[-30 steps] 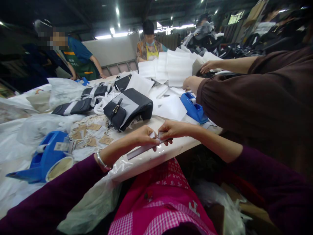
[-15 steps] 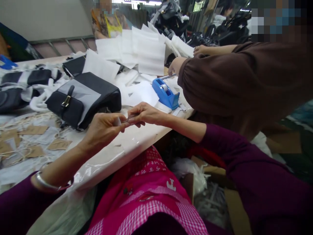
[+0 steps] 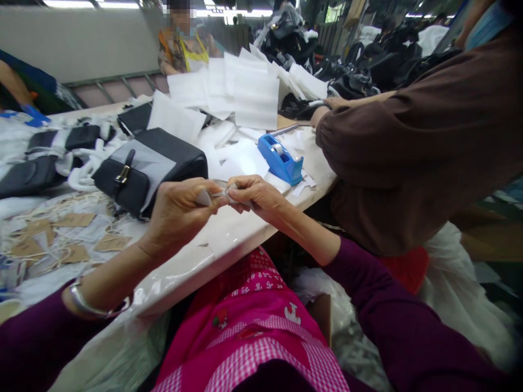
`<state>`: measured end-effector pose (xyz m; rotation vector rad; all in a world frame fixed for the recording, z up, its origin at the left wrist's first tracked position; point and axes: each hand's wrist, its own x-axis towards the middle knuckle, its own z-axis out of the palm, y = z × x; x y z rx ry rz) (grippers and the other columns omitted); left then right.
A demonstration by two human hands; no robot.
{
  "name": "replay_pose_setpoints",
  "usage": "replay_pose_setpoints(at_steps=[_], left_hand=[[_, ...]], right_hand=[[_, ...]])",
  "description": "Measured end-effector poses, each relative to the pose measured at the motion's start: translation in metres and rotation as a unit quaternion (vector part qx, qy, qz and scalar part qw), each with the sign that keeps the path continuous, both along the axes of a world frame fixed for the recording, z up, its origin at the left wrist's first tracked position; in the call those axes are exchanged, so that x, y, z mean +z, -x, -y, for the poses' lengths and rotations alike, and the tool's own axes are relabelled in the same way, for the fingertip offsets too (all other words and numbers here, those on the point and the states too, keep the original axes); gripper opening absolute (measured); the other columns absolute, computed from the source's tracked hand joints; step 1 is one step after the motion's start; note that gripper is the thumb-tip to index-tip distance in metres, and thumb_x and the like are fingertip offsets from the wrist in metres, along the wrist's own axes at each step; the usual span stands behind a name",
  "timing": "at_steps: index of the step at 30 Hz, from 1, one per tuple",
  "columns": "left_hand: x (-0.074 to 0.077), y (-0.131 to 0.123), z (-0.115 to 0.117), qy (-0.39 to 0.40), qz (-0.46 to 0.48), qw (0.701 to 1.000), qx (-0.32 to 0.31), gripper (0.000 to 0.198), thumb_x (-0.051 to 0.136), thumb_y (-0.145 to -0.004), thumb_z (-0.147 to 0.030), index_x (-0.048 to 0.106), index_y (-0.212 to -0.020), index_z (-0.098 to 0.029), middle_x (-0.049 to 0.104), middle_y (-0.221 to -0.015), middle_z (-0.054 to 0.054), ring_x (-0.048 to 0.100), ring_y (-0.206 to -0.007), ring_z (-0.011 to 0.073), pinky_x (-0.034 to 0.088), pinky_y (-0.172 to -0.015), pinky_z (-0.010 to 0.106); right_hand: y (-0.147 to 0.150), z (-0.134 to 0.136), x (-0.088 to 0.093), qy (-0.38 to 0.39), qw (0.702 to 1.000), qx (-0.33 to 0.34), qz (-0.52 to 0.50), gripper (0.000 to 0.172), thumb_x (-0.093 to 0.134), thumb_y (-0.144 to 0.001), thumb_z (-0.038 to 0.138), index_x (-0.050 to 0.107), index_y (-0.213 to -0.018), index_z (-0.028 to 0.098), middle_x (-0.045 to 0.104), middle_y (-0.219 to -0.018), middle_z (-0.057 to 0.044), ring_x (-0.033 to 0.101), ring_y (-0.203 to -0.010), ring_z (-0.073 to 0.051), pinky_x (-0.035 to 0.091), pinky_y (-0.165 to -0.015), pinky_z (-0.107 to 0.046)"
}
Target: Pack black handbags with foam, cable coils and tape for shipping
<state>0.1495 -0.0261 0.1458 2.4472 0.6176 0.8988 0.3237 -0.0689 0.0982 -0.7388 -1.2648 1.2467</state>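
Over the table's front edge, my left hand (image 3: 180,209) is closed, pinching a small folded piece of white paper (image 3: 204,198). Fingertips of my right hand (image 3: 259,197) grip its other end, close beside the left ones. Part of the piece is hidden by my fingers. Just behind my left hand lies a black handbag (image 3: 180,155) with a buckled strap on its flap and a pale sheet around it. A blue tape dispenser (image 3: 280,160) stands beyond my right hand.
Brown tags with cords (image 3: 75,220) lie at the left, below more black bags (image 3: 30,174). White foam sheets (image 3: 256,100) stand stacked at the back. A co-worker in a brown sleeve (image 3: 368,130) reaches over the table (image 3: 196,256) from the right. Another person is at the far side.
My fingertips have drawn slightly apart, and more of the white paper shows between them. The co-worker's hands have shifted and are now at a black item. The view has shifted slightly.
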Motion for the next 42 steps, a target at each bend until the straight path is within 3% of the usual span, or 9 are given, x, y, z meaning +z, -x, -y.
replay_pose_setpoints(at_steps=[7,11,17,20,24,30,36,39,42], left_hand=[[-0.013,0.005,-0.019,0.185,-0.185,0.965,0.028,0.035,0.064,-0.074,-0.045,0.064,-0.056,-0.015,0.055,-0.046,-0.001,0.042,-0.043,0.0092,0.029,-0.045,0.023],[-0.026,0.023,-0.037,0.268,-0.265,0.922,0.095,0.03,0.067,-0.067,-0.044,0.069,-0.062,-0.014,0.062,-0.049,0.002,0.042,-0.044,0.0102,0.026,-0.044,0.023],[-0.041,0.046,-0.049,0.329,-0.258,0.898,0.135,0.026,0.07,-0.058,-0.039,0.068,-0.061,-0.014,0.064,-0.05,0.002,0.044,-0.044,0.0105,0.028,-0.045,0.022],[-0.043,0.049,-0.047,0.337,-0.255,0.897,0.131,0.028,0.07,-0.06,-0.041,0.068,-0.063,-0.013,0.063,-0.05,0.001,0.04,-0.042,0.0089,0.026,-0.043,0.022],[-0.039,0.058,-0.051,0.374,-0.264,0.884,0.096,0.032,0.071,-0.063,-0.043,0.07,-0.07,-0.012,0.058,-0.049,0.0,0.037,-0.041,0.0074,0.023,-0.041,0.022],[-0.039,0.094,-0.074,0.376,-0.261,0.88,0.131,0.045,0.075,-0.061,-0.049,0.067,-0.089,-0.015,0.058,-0.067,-0.001,0.041,-0.047,0.0075,0.03,-0.043,0.021],[-0.085,0.106,-0.079,0.274,-0.262,0.909,0.174,0.046,0.069,-0.067,-0.045,0.065,-0.1,-0.013,0.065,-0.084,0.007,0.061,-0.075,0.0223,0.049,-0.071,0.035],[-0.086,0.098,-0.063,0.131,-0.17,0.962,0.169,0.041,0.062,-0.074,-0.032,0.064,-0.11,-0.014,0.063,-0.115,0.013,0.055,-0.11,0.027,0.04,-0.1,0.042],[-0.076,0.084,-0.039,0.17,-0.145,0.972,0.077,0.031,0.05,-0.085,-0.031,0.065,-0.109,-0.016,0.065,-0.114,0.01,0.057,-0.109,0.0221,0.04,-0.1,0.035]], right_hand=[[-0.009,-0.016,-0.017,0.088,0.986,0.064,0.13,0.028,0.064,-0.076,0.04,0.062,-0.072,0.012,0.059,-0.058,0.001,0.044,-0.047,-0.006,0.026,-0.044,-0.019],[-0.018,-0.036,-0.032,0.074,0.964,-0.062,0.246,0.02,0.062,-0.076,0.03,0.065,-0.071,0.011,0.059,-0.058,0.001,0.048,-0.052,-0.008,0.035,-0.052,-0.02],[-0.018,-0.041,-0.039,0.05,0.822,-0.148,0.547,0.016,0.059,-0.078,0.01,0.072,-0.085,0.015,0.07,-0.088,-0.01,0.063,-0.087,-0.02,0.045,-0.072,-0.027],[0.0,-0.042,-0.035,-0.058,0.867,-0.101,0.485,0.023,0.057,-0.084,0.015,0.069,-0.103,0.018,0.066,-0.113,-0.009,0.057,-0.106,-0.02,0.042,-0.088,-0.029],[0.028,-0.051,-0.041,0.0,0.932,0.136,0.335,0.02,0.059,-0.082,0.03,0.068,-0.091,0.014,0.065,-0.078,-0.002,0.058,-0.073,-0.014,0.044,-0.07,-0.025],[0.028,-0.056,-0.056,0.11,0.915,0.293,0.253,0.021,0.07,-0.071,0.032,0.065,-0.076,0.012,0.057,-0.062,0.002,0.049,-0.058,-0.009,0.037,-0.058,-0.022],[0.021,-0.052,-0.061,0.136,0.906,0.298,0.268,0.023,0.071,-0.069,0.032,0.068,-0.079,0.012,0.059,-0.062,0.001,0.05,-0.059,-0.01,0.038,-0.058,-0.023],[0.023,-0.052,-0.062,0.127,0.913,0.265,0.282,0.019,0.068,-0.07,0.028,0.068,-0.08,0.012,0.06,-0.063,0.001,0.051,-0.06,-0.01,0.038,-0.058,-0.022],[0.025,-0.052,-0.062,0.116,0.918,0.237,0.297,0.017,0.064,-0.073,0.026,0.067,-0.082,0.012,0.06,-0.064,0.001,0.052,-0.06,-0.011,0.039,-0.059,-0.023]])
